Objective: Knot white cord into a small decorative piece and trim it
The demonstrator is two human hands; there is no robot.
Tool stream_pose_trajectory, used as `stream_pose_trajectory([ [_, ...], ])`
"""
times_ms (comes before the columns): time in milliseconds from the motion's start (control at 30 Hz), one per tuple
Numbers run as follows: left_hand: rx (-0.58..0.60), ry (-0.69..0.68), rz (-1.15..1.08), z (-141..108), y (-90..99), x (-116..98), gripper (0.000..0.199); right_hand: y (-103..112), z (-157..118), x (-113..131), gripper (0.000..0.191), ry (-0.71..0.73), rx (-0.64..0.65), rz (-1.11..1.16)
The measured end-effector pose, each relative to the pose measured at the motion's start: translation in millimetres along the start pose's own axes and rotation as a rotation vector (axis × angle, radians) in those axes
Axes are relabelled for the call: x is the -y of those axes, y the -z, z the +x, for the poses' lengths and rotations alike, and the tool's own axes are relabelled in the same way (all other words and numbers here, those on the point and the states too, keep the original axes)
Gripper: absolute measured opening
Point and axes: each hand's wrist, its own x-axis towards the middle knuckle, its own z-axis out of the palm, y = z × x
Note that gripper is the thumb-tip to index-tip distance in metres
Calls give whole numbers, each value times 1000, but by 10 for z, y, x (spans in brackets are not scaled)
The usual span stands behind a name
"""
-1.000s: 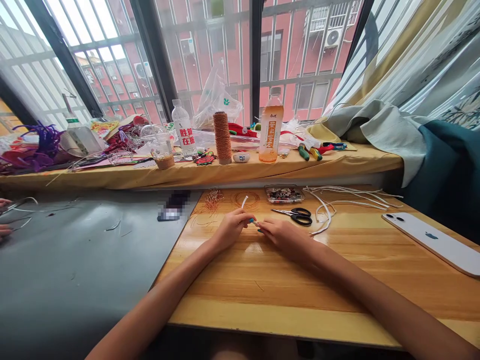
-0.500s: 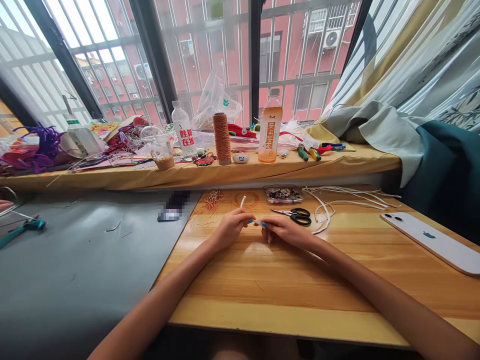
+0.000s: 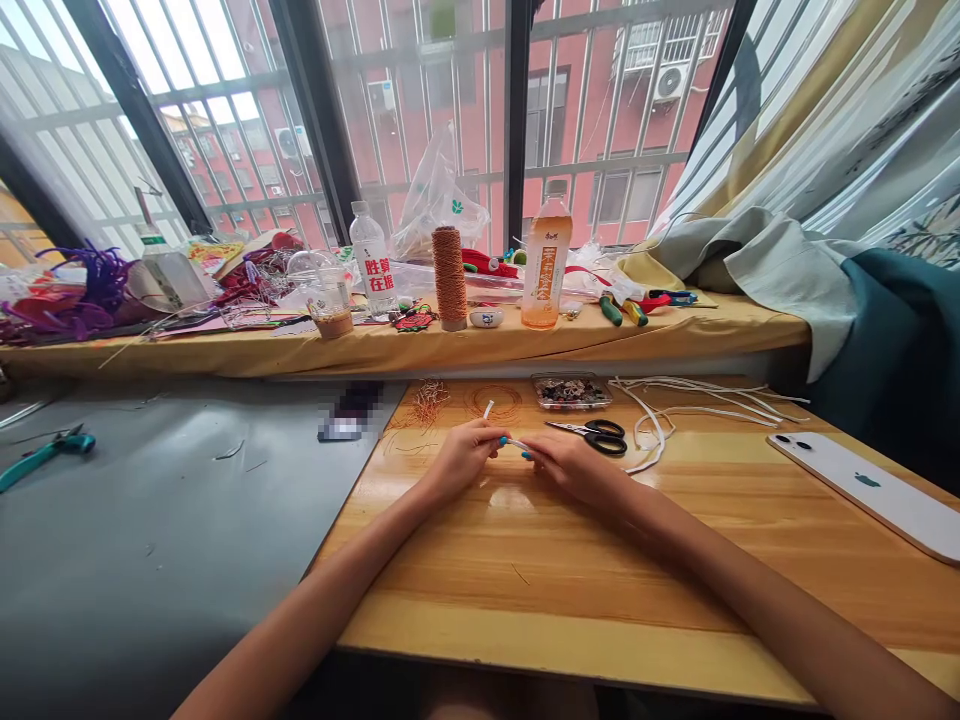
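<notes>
Between my two hands runs a short white cord [image 3: 516,443], its free end sticking up above my left fingers. My left hand [image 3: 466,455] is closed on it in a pinch. From the right, my right hand [image 3: 562,460] pinches the same cord, its fingertips a small gap from the left ones. Black-handled scissors [image 3: 604,436] lie just beyond my right hand. A coil of thin copper-coloured wire [image 3: 504,402] rests on the wooden table [image 3: 480,560] behind the hands.
A clear box of beads [image 3: 571,391], white cords [image 3: 712,386] and a white phone [image 3: 874,485] lie on the table. Teal pliers [image 3: 45,455] are on the grey surface at left. The ledge holds a thread spool [image 3: 450,280] and bottles [image 3: 547,262].
My right hand has turned slightly, its back more toward the camera. Another person's fingers at the far left edge have gone out of view. The view has shifted slightly.
</notes>
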Motion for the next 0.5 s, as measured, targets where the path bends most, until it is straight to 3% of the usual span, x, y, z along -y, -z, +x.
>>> stream_pose_trajectory([
  [233, 25, -155, 271, -9, -32, 70, 24, -54, -6, -29, 24, -139, 4, 49],
  [400, 80, -326, 674, -48, 4, 86, 23, -54, 14, -28, 25, -348, 80, 375],
  [500, 64, -369, 814, -68, 24, 74, 21, -23, 24, -13, 23, -361, 113, 442],
])
